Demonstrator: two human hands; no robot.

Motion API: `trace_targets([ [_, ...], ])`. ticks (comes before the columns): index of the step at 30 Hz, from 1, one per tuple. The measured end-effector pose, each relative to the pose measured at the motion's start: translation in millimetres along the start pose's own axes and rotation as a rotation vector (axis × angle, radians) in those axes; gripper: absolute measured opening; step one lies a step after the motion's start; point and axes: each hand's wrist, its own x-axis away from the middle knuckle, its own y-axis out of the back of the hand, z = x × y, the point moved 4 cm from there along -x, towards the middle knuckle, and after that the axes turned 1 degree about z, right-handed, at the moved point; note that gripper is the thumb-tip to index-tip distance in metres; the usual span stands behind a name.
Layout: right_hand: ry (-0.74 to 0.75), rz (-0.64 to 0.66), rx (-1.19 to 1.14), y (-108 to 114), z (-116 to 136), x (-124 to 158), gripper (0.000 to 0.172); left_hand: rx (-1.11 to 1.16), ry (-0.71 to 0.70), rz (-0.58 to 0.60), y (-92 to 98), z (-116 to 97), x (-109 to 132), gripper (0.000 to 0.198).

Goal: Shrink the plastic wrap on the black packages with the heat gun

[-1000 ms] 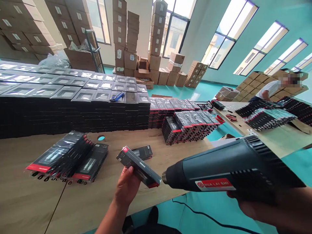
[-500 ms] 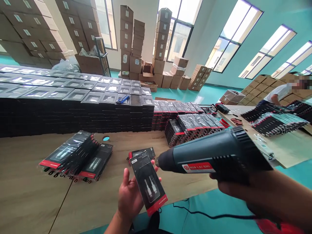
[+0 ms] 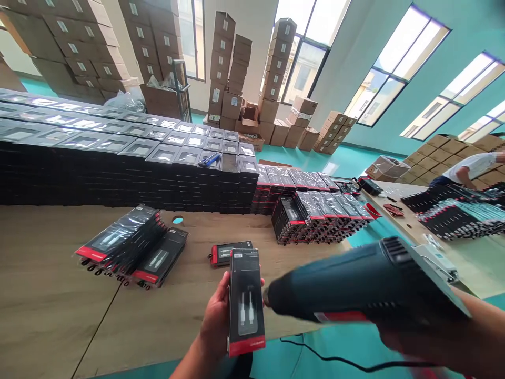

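Note:
My left hand (image 3: 216,322) is closed around a black and red cable box (image 3: 245,284), held upright with its front and two white plugs toward me. In my right hand (image 3: 418,337) is a dark green heat gun (image 3: 339,287), slightly smeared by motion. Its nozzle points left, close to the box's right edge; whether they touch I cannot tell. Just behind the held box, another cable box (image 3: 221,255) lies on the wooden table (image 3: 189,305). Farther left rest stacks of film-wrapped cable boxes (image 3: 118,239).
A long wall of stacked black boxes (image 3: 130,176) lines the table's back, with a blue cutter (image 3: 209,160) on top. Wrapped boxes (image 3: 323,210) are piled at right. The gun's black cord (image 3: 335,359) hangs below the table edge. A person (image 3: 465,169) works at another table.
My left hand has turned the cable box from a slant to nearly upright. The heat gun has moved slightly right and down, and the whole view has shifted.

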Motion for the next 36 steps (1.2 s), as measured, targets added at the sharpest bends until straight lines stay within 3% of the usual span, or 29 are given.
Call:
trace_targets([
  [3,0.087,0.055,0.086,-7.4,39.6,-15.1,0.040,-0.015,0.050,0.061,-1.1,6.8,-2.2,0.070],
  [5,0.176,0.134,0.104,-12.6,52.9,-23.5,0.036,-0.020,0.039,0.103,-4.9,6.8,-2.3,0.074],
  [8,0.248,0.298,0.081,-19.6,44.1,-23.8,0.031,-0.031,-0.003,0.141,-12.4,3.6,-0.7,0.076],
  [10,0.209,0.335,0.055,-20.1,29.7,-22.4,0.044,-0.044,-0.021,0.144,-14.3,2.1,1.1,0.079],
  [13,0.163,0.228,0.091,-15.4,22.4,-30.0,0.055,-0.054,-0.025,0.143,-7.4,2.0,3.8,0.077],
  [16,0.242,0.118,0.198,-9.6,32.3,-43.6,0.047,-0.087,-0.007,0.224,2.8,2.2,6.2,0.079],
  [19,0.269,0.122,0.214,-4.2,28.7,-47.2,0.042,-0.142,-0.007,0.334,6.7,0.2,9.6,0.086],
  [23,0.204,0.077,0.164,0.7,20.2,-36.8,0.046,-0.156,-0.027,0.382,2.9,-4.1,13.6,0.092],
  [25,0.318,0.076,0.148,-2.5,35.8,-33.2,0.048,-0.161,-0.014,0.372,1.3,-4.9,14.2,0.090],
  [28,0.502,0.160,0.188,-8.6,54.7,-33.0,0.032,-0.191,0.016,0.348,2.0,-4.6,14.0,0.088],
  [30,0.453,0.124,0.197,-4.2,42.4,-35.6,0.035,-0.212,-0.004,0.327,3.8,-5.4,14.6,0.091],
  [34,0.158,0.014,0.148,6.5,-5.3,-34.6,0.050,-0.208,-0.037,0.278,6.2,-7.4,17.5,0.095],
  [36,0.195,0.006,0.144,1.6,0.4,-30.2,0.047,-0.178,-0.015,0.254,6.3,-8.4,17.7,0.093],
])
